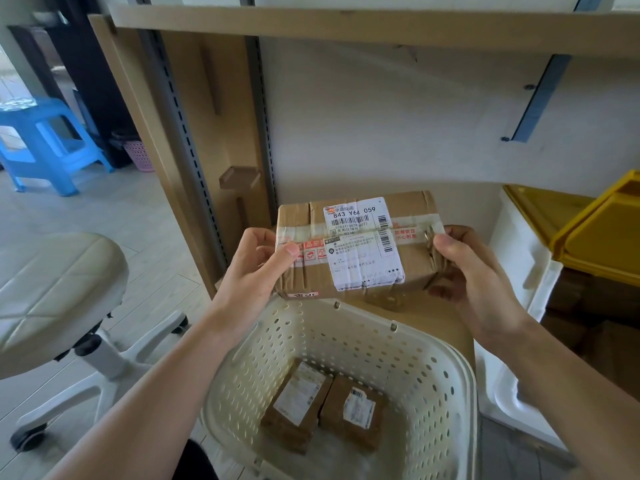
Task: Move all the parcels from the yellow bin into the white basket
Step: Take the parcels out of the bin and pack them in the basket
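A brown cardboard parcel (360, 247) with white shipping labels and tape hangs in the air above the far rim of the white perforated basket (446, 386). My left hand (256, 268) grips its left end, thumb on top. My right hand (467, 268) grips its right end the same way. Two smaller brown parcels lie side by side on the basket floor: one on the left (294, 407), one on the right (353, 414). The yellow bin (595, 230) stands at the right edge; its inside is mostly out of view.
A wooden shelf board (346, 26) runs overhead, with a slotted metal upright (180, 109) at its left. A cream swivel stool (52, 296) stands at the left, and a blue plastic stool (45, 143) and a pink basket (138, 154) stand farther back. A white cabinet (519, 265) supports the bin.
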